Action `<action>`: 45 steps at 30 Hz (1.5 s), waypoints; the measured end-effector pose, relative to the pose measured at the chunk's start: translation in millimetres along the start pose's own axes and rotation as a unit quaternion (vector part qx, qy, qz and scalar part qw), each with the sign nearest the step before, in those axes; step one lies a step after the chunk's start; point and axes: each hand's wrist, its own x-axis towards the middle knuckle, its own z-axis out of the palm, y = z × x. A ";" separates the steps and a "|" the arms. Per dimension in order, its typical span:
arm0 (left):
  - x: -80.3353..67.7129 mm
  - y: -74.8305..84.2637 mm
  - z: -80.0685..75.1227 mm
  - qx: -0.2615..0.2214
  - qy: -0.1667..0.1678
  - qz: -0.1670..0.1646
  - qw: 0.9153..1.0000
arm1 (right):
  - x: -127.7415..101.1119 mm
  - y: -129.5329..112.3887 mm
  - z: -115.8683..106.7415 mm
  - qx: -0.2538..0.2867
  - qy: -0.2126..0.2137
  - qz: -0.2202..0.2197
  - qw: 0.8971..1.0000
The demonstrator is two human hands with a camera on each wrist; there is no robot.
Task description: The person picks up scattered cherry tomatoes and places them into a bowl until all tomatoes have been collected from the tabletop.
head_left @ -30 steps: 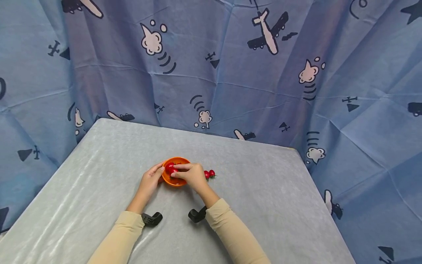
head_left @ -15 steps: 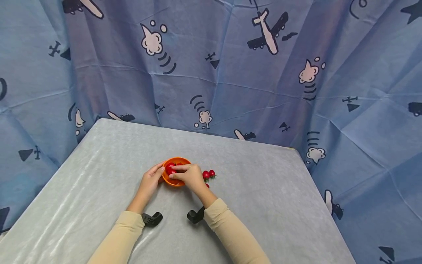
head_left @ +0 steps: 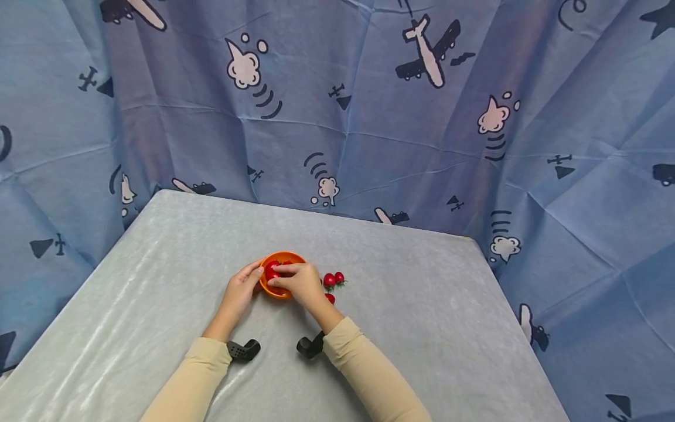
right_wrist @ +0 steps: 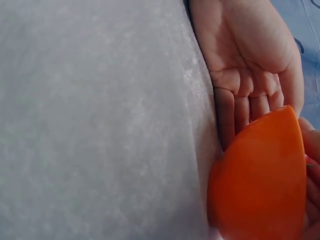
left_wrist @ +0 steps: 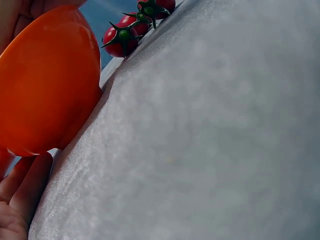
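A small orange bowl [head_left: 287, 256] stands on the grey table [head_left: 422, 305]. My left hand [head_left: 239, 290] rests against the bowl's left side, thumb by the rim and straight fingers [right_wrist: 250, 107] lying along its base. My right hand [head_left: 282, 276] reaches over the bowl from the right and pinches a red cherry tomato [head_left: 271, 272] inside it between thumb and index finger. More red shows in the bowl, partly hidden by the fingers. The bowl's outer wall [left_wrist: 45, 85] fills the left wrist view, and the same wall [right_wrist: 260, 185] shows in the right wrist view.
Three cherry tomatoes with green stems [head_left: 329, 279] lie on the table just right of the bowl, two of them seen past the bowl as stemmed tomatoes [left_wrist: 120, 40]. A blue cloth printed with aeroplanes [head_left: 369, 117] hangs behind and beside the table. The table edges lie far from the hands.
My right hand and forearm have shifted slightly left over the bowl, uncovering a third tomato on the table. The left hand and the bowl have not moved.
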 end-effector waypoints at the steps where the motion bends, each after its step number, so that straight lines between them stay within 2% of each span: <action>1: 0.2 0.0 0.0 -0.001 0.000 0.000 1.000 | -0.2 -0.2 0.1 0.001 0.000 -0.001 1.000; 10: 0.0 -0.2 0.7 -0.003 -0.001 0.002 1.000 | -1.4 -1.4 2.0 -0.033 -0.001 -0.032 0.999; 27: -0.1 0.5 0.6 0.005 -0.002 -0.002 1.000 | -2.8 -3.4 3.3 -0.064 -0.004 -0.020 0.998; 36: 0.3 -0.1 1.1 0.001 0.001 -0.002 1.000 | -3.1 -3.5 2.4 -0.052 -0.009 -0.011 0.999; 45: -0.7 0.2 1.1 -0.005 0.002 -0.002 1.000 | -8.5 -5.3 -9.4 0.013 -0.012 0.010 1.000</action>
